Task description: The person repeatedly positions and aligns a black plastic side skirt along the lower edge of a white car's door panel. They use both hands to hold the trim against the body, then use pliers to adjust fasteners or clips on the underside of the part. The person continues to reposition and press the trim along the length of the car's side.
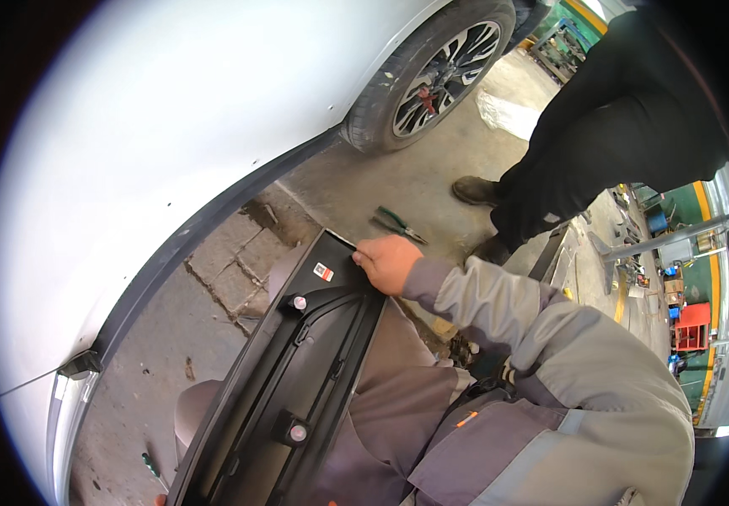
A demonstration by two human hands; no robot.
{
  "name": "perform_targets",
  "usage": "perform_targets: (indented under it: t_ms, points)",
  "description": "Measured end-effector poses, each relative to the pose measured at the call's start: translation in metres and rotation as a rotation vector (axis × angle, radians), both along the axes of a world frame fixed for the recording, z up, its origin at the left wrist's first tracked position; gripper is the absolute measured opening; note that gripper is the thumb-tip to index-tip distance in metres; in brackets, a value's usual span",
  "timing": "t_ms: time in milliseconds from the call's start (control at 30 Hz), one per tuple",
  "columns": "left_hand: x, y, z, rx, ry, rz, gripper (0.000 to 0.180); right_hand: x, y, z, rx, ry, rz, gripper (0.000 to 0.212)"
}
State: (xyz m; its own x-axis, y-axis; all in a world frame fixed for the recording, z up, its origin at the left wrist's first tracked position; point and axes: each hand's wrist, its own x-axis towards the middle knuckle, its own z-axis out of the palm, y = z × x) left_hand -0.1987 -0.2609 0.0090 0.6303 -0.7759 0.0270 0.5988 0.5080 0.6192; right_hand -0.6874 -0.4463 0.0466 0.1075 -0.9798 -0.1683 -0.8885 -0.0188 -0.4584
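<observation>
A long black plastic car trim panel point(284, 363) lies slantwise across my lap, its ribbed inner side facing up. Pale round clips point(298, 433) sit in mounts along it, and a small white-and-red label point(323, 271) is stuck close to its far end. My right hand point(388, 263) is closed on that far end, the thumb over the edge. Of my left hand point(160, 500) only a sliver of skin shows at the lower edge beside the panel; its fingers are hidden. Green-handled pliers point(398, 224) lie on the floor just beyond my right hand.
A white car body point(171, 126) fills the left, with its wheel point(444, 84) at the top. Another person in black trousers point(609, 126) stands at the right. A green-handled screwdriver point(152, 464) lies on the floor at lower left. A red cabinet point(691, 327) stands far right.
</observation>
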Motion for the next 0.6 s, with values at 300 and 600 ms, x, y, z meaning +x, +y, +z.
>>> perform_targets:
  t_ms: [300,600]
  points:
    - [-0.050,-0.025,0.056,-0.301,-0.280,-0.014,0.111,-0.003,0.000,0.026,-0.101,0.184,-0.025,0.031]
    - [-0.109,-0.046,0.120,-0.663,-0.722,-0.007,0.120,0.061,0.006,0.085,-0.209,-0.128,0.399,0.031]
